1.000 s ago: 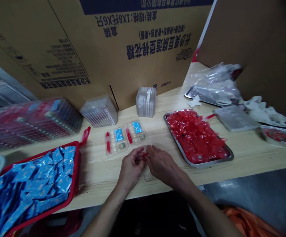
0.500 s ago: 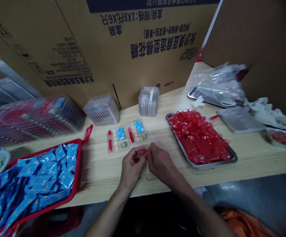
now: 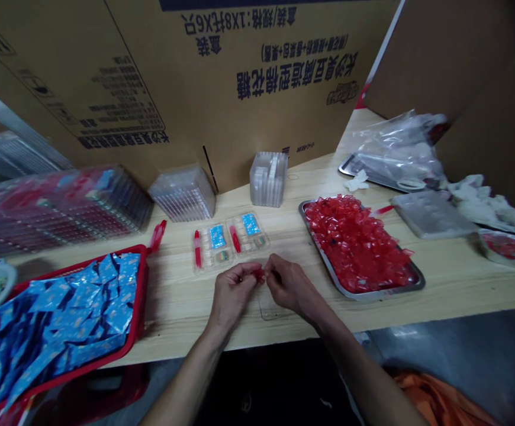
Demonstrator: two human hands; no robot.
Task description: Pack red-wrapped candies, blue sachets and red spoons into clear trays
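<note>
Between the fingertips of my left hand (image 3: pixel 234 291) is a small red piece (image 3: pixel 258 274), pinched. My right hand (image 3: pixel 287 283) is closed right beside it, its fingertips at the red piece; whether they grip it too is hidden. A clear plastic tray (image 3: pixel 272 315) lies on the table beneath my hands. Beyond them lie two filled clear trays, the left one (image 3: pixel 211 245) and the right one (image 3: pixel 247 232), each with a red pen-like item and a blue packet. A metal tray (image 3: pixel 350 294) heaped with red wrapped pieces (image 3: pixel 357 245) stands to the right.
A red basket (image 3: pixel 139 296) of blue packets (image 3: pixel 80 307) is at the left, beside a bowl (image 3: pixel 11 284). Clear tray stacks (image 3: pixel 184 194) (image 3: pixel 269 179) stand before a large carton (image 3: pixel 222 118). Plastic bags (image 3: pixel 399 148) lie at the back right.
My hands have drawn slightly apart at the fingertips, and my left hand has shifted a little left. More of the clear tray beneath shows. The view has shifted slightly.
</note>
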